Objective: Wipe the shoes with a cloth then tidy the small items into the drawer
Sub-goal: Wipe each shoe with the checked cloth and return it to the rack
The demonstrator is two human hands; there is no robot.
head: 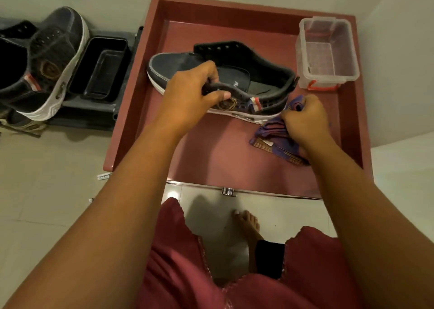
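Dark canvas sneaker [211, 71]: lies inside the open red wooden drawer [234, 165].
Left hand [187, 92]: grips its collar — hold firm.
Right hand [305, 123]: clutches purple striped cloth [270, 137] by the heel — rub the white sole edge in short strokes.

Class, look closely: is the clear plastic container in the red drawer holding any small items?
No. The clear plastic container in the far right corner of the red drawer shows only its own bare ribbed bottom.

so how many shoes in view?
2: one shoe in the drawer, held by the left hand; one on the rack at left. More may be hidden.
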